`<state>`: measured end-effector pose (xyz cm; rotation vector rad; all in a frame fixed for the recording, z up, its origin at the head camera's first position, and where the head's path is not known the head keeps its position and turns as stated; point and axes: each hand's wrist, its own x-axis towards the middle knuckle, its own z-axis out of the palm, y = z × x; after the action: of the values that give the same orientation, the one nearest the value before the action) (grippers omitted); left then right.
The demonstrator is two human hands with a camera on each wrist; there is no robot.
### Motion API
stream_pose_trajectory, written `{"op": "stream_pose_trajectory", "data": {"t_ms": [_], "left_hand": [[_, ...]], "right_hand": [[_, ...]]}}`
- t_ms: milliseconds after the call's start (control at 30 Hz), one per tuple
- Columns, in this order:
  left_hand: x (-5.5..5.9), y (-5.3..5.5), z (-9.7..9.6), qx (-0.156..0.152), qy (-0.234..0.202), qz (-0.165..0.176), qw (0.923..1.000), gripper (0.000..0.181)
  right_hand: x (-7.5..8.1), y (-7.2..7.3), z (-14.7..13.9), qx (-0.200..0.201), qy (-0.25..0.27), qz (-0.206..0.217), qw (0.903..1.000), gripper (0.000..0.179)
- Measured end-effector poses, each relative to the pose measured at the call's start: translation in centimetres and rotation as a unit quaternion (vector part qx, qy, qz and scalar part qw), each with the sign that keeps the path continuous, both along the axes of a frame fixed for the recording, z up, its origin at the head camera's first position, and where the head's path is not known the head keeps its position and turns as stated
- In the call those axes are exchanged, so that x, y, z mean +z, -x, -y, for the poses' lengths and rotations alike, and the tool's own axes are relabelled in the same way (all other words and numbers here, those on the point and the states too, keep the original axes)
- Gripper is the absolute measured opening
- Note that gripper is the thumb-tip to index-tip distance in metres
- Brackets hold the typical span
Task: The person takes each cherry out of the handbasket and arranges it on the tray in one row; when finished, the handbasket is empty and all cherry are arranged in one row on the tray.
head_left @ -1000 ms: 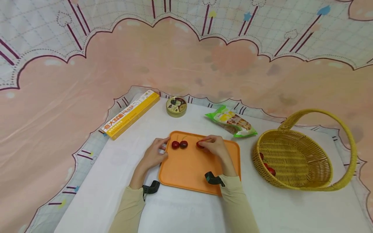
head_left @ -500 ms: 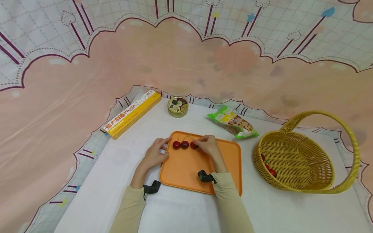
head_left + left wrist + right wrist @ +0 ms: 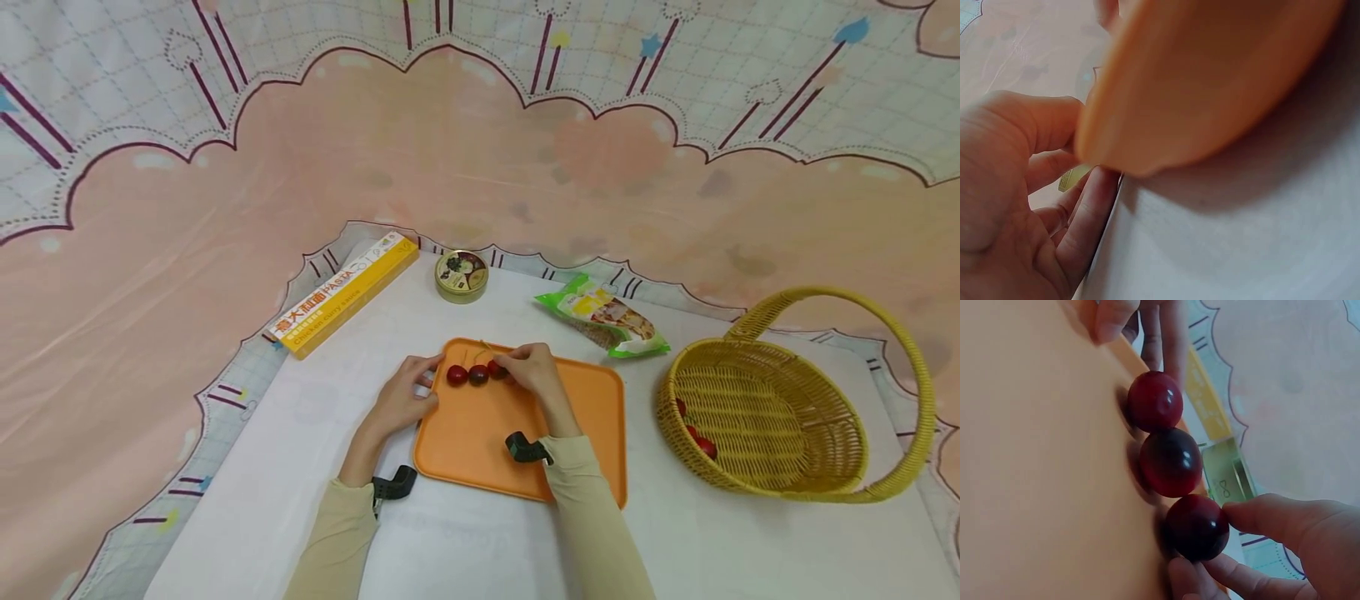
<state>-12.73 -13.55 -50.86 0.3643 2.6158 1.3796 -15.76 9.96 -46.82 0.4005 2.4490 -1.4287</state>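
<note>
My right hand (image 3: 536,373) pinches a dark red cherry (image 3: 1197,527) between thumb and fingertips, low over the orange tray (image 3: 480,450). Two more cherries sit in line with it near the tray's back left corner: a dark one in the middle (image 3: 1171,462) and a redder one at the left end (image 3: 1155,401). In the right wrist view the three lie side by side, almost touching. Thin stems point toward the back rim. At the tray's left side my left hand (image 3: 405,398) grips the rim; in the left wrist view its thumb and fingers meet the edge.
A yellow wicker basket (image 3: 757,487) with a tall handle stands at the right, several red cherries (image 3: 705,447) inside its left wall. Behind the tray are a pasta box (image 3: 345,296), a round tin (image 3: 461,277) and a green snack bag (image 3: 603,317).
My right hand has carried its cherry leftward along the tray's back, up beside the other two. The left hand keeps its hold on the rim. The head view has shifted slightly.
</note>
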Motion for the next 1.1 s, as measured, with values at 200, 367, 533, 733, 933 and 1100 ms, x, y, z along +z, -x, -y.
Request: {"op": "stream_pose_trajectory", "data": {"t_ms": [200,367,533,733,933,1100], "left_hand": [[0.0,-0.1,0.0,0.000,0.000,-0.003,1.0000,0.065],[0.2,-0.2,0.1,-0.001,-0.002,-0.008,1.0000,0.065],[0.4,-0.2,0.1,-0.001,-0.003,-0.011,0.9999,0.065],[0.4,-0.1,0.1,-0.002,-0.003,-0.013,0.9999,0.064],[0.4,-0.2,0.0,-0.004,-0.002,-0.014,0.9999,0.064],[0.3,-0.1,-0.1,-0.006,-0.007,-0.005,0.9999,0.064]], "right_hand": [[0.3,-0.3,0.0,0.013,0.004,0.004,0.9999,0.024],[0.5,-0.8,-0.1,0.027,0.002,0.011,0.9996,0.023],[0.6,-1.1,-0.2,0.035,-0.004,0.008,0.9993,0.024],[0.6,-1.3,-0.4,0.039,0.013,-0.002,0.9991,0.025],[0.7,-1.4,-0.5,0.045,0.015,-0.002,0.9989,0.025],[0.6,-1.5,-0.6,0.043,0.015,-0.002,0.9990,0.028]]}}
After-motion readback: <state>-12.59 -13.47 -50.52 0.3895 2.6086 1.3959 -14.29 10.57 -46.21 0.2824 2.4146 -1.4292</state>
